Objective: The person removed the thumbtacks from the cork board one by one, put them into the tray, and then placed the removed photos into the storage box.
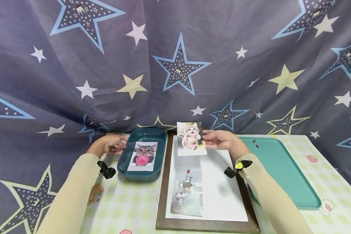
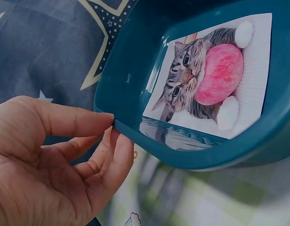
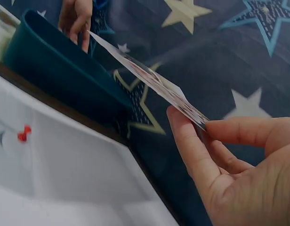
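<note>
My right hand [image 1: 217, 139] pinches the right edge of a photo of a pink-and-white kitten [image 1: 191, 138] between thumb and fingers, and in the right wrist view the photo shows nearly edge-on. Below it lies a framed white board [image 1: 217, 195] with a brown wooden border. On the board's left half, another cat photo [image 1: 187, 198] is fixed with a red pushpin [image 1: 188, 171] at its top. My left hand [image 1: 112, 144] holds the left rim of a deep teal basin [image 1: 128, 176], thumb tip on the rim. Inside the basin is a photo of a tabby with a pink ball [image 1: 143, 156].
A flat green tray [image 1: 289, 175] stands right of the board, with red pushpins [image 1: 255, 144] near its far end. A checked cloth [image 1: 114, 204] covers the table. Behind it hangs a dark star-patterned curtain [image 1: 163, 107].
</note>
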Available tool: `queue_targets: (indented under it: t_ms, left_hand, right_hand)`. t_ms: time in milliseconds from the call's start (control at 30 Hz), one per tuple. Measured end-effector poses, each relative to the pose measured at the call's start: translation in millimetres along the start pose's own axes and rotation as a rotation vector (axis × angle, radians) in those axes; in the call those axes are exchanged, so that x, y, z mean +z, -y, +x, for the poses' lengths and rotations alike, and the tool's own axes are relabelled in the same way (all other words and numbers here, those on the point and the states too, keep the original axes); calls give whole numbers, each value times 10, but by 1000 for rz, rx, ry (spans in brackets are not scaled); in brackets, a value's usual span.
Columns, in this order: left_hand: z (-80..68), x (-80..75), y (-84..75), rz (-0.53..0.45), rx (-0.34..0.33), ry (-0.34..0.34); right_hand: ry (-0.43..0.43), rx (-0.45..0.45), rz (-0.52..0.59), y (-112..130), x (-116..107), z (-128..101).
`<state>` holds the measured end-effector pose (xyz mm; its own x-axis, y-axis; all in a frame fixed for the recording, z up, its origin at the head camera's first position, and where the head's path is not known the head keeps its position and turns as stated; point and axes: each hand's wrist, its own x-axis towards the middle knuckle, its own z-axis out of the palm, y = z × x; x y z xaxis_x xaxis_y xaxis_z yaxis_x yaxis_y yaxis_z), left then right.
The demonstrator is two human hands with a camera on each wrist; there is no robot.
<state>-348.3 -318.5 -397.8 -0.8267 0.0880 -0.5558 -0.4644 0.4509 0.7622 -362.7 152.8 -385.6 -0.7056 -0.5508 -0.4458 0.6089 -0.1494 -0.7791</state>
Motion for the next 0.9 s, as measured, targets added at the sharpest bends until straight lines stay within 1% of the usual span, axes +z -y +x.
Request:
queue_targets:
  t_ms: [100, 233, 400, 500, 600, 900]
  left_hand:
    - [0, -5, 16, -20, -7, 9]
    - [-14, -16, 18, -27, -11, 21]
    - [-19, -19, 1, -23, -6, 23]
    - [-20, -15, -5, -21, -8, 19]
    - [-22, -12, -9, -27, -12, 19]
    - [-22, -14, -4, -48, -17, 42]
  right_hand:
    - [15, 8, 20, 9, 127, 30]
    - [8, 18, 37, 10, 276, 81]
    - [30, 20, 18, 14, 421, 164]
    - [14, 19, 9, 12, 516, 212]
    - [-5, 18, -12, 9, 631, 267]
    - [-31, 34, -143, -21, 960, 494]
